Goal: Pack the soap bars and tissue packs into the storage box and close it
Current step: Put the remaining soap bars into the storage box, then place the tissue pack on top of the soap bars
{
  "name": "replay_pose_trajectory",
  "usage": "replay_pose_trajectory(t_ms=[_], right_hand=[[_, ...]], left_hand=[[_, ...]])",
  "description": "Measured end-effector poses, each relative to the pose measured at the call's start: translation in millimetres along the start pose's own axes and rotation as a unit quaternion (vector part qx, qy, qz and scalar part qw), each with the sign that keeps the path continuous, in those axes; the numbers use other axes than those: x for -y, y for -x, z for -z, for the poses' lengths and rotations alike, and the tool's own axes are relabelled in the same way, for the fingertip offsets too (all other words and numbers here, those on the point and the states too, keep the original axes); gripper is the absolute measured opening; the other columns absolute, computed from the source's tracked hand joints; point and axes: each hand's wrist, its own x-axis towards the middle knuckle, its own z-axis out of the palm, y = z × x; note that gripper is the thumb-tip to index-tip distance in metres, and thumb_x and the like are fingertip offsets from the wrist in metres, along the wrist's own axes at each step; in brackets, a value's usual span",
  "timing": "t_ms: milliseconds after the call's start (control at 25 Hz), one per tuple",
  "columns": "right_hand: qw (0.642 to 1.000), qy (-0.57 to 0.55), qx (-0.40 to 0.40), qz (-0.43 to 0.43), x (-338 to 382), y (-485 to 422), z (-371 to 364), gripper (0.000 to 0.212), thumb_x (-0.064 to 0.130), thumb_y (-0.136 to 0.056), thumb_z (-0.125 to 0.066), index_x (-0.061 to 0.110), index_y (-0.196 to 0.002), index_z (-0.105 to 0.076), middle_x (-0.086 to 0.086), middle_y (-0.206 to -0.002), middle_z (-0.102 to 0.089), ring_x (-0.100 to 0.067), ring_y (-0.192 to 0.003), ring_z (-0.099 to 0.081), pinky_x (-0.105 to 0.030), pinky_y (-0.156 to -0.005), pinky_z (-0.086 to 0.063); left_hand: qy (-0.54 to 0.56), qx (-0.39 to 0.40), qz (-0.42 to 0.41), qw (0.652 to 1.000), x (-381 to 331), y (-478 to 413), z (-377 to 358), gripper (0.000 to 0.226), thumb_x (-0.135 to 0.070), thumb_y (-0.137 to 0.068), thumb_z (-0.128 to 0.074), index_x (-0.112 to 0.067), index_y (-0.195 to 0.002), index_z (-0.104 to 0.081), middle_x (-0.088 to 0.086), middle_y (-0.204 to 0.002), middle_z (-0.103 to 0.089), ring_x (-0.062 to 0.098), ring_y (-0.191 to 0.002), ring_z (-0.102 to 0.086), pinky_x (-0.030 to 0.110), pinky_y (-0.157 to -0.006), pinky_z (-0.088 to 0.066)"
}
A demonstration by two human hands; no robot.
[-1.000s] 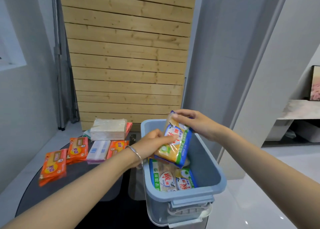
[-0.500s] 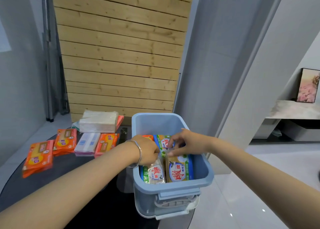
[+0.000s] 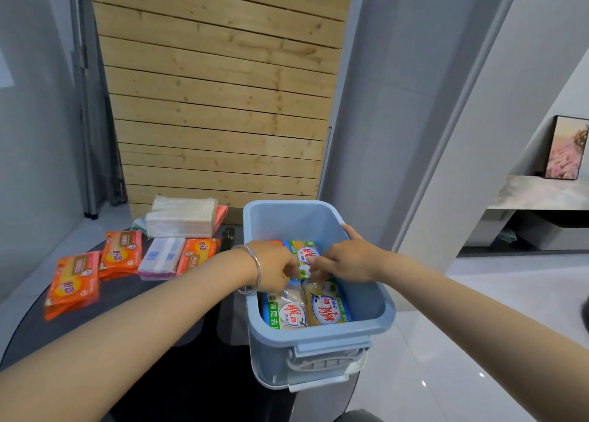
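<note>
Hands meet inside the blue storage box [image 3: 318, 329]: left hand [image 3: 274, 270] and right hand [image 3: 347, 260] each pinch one soap bar [image 3: 306, 257] between them, long axis pointing away. Orange packs [image 3: 75, 283] wait leftward on the bench [image 3: 134, 342], nearer the left hand.

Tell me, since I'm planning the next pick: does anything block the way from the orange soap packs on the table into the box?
Nothing visible does. The orange soap packs lie on the table left of the open storage box, which has no lid on.
</note>
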Motion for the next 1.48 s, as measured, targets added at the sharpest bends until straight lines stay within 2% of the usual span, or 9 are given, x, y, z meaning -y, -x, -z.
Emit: replay_pose_trajectory(t_ms=[160, 360, 520, 680, 880, 1080, 1280, 1400, 1480], right_hand=[[0.995, -0.093, -0.034, -0.017, 4.5, 4.2, 2.9, 0.056, 0.050, -0.099, -0.021, 0.027, -0.117, -0.069, 0.004, -0.123, -0.068, -0.009, -0.132, -0.039, -0.039, -0.119, 0.009], [0.992, -0.114, -0.040, -0.027, 10.1, 2.3, 1.2, 0.057, 0.048, -0.100, -0.022, 0.023, -0.112, -0.071, 0.003, -0.119, -0.070, -0.010, -0.127, -0.046, -0.042, -0.120, 0.006], [0.978, -0.192, -0.076, -0.019, 14.6, 1.9, 4.0, 0.056, 0.047, -0.100, -0.024, 0.020, -0.110, -0.072, 0.001, -0.119, -0.070, -0.013, -0.118, -0.056, -0.044, -0.119, -0.017], [0.957, -0.275, -0.094, 0.012, 34.8, -4.7, 12.6, 0.050, 0.044, -0.100, -0.029, 0.015, -0.121, -0.064, 0.000, -0.129, -0.063, -0.007, -0.111, -0.054, -0.018, -0.098, -0.038], [0.943, -0.284, -0.158, 0.071, 92.2, -49.5, 28.4, 0.044, 0.034, -0.100, -0.040, 0.002, -0.121, -0.063, -0.012, -0.125, -0.064, -0.023, -0.114, -0.058, -0.028, -0.096, -0.043], [0.950, -0.270, -0.128, 0.096, 139.6, -114.2, 31.3, 0.040, 0.035, -0.091, -0.060, 0.017, -0.126, -0.059, 0.000, -0.122, -0.062, -0.015, -0.119, -0.056, 0.002, -0.076, -0.038], [0.919, -0.386, -0.055, -0.060, 158.4, -197.0, 27.5, 0.080, 0.056, -0.087, -0.054, 0.018, -0.150, -0.024, -0.001, -0.157, -0.029, -0.021, -0.142, -0.032, -0.033, -0.114, -0.027], [0.864, -0.477, 0.056, -0.153, 159.5, -232.8, 15.9, 0.088, 0.057, -0.086, -0.054, 0.014, -0.153, -0.017, -0.004, -0.162, -0.014, -0.025, -0.148, -0.018, -0.042, -0.118, -0.022], [0.818, -0.541, 0.090, -0.173, 160.7, -250.4, 8.0, 0.078, 0.049, -0.089, -0.055, 0.012, -0.150, -0.024, -0.008, -0.159, -0.023, -0.026, -0.143, -0.029, -0.040, -0.113, -0.031]], left_hand=[[-0.051, 0.021, 0.039, 0.998, 3.6, 0.7, 1.4, 0.026, -0.036, -0.087, -0.043, -0.020, -0.083, -0.063, -0.003, -0.076, -0.055, 0.018, -0.083, -0.050, 0.027, -0.078, -0.039], [-0.122, 0.143, 0.053, 0.981, -1.0, -13.3, 7.2, 0.023, -0.037, -0.094, -0.035, -0.023, -0.092, -0.054, 0.002, -0.097, -0.055, 0.020, -0.091, -0.048, 0.039, -0.103, -0.037], [0.020, -0.070, 0.019, 0.997, 21.8, -0.3, 1.5, 0.046, -0.041, -0.098, -0.022, -0.019, -0.112, -0.060, 0.004, -0.119, -0.062, 0.019, -0.119, -0.049, 0.040, -0.114, -0.016], [0.239, -0.295, 0.031, 0.925, 88.8, 29.5, -10.5, 0.039, -0.032, -0.098, -0.035, -0.019, -0.129, -0.054, 0.003, -0.133, -0.058, 0.020, -0.125, -0.050, 0.031, -0.105, -0.036], [0.360, -0.291, 0.140, 0.876, 171.6, 61.2, -27.9, 0.038, -0.031, -0.097, -0.037, -0.017, -0.129, -0.053, 0.001, -0.136, -0.053, 0.017, -0.126, -0.046, 0.024, -0.097, -0.032], [0.383, -0.286, 0.192, 0.857, 225.3, 70.1, -39.3, 0.042, -0.032, -0.096, -0.043, -0.011, -0.131, -0.050, 0.007, -0.137, -0.053, 0.020, -0.124, -0.049, 0.024, -0.094, -0.035], [0.476, -0.267, 0.245, 0.802, 264.3, 39.0, -43.5, 0.061, -0.042, -0.096, -0.034, -0.011, -0.147, -0.022, 0.008, -0.155, -0.026, 0.022, -0.141, -0.028, 0.030, -0.110, -0.023], [0.557, -0.242, 0.255, 0.752, 277.3, 7.5, -49.1, 0.064, -0.045, -0.096, -0.033, -0.013, -0.149, -0.016, 0.006, -0.156, -0.023, 0.022, -0.142, -0.025, 0.031, -0.112, -0.022], [0.585, -0.228, 0.259, 0.734, 287.2, -12.2, -56.7, 0.062, -0.047, -0.095, -0.035, -0.013, -0.146, -0.027, 0.008, -0.152, -0.033, 0.025, -0.138, -0.033, 0.034, -0.114, -0.025]])
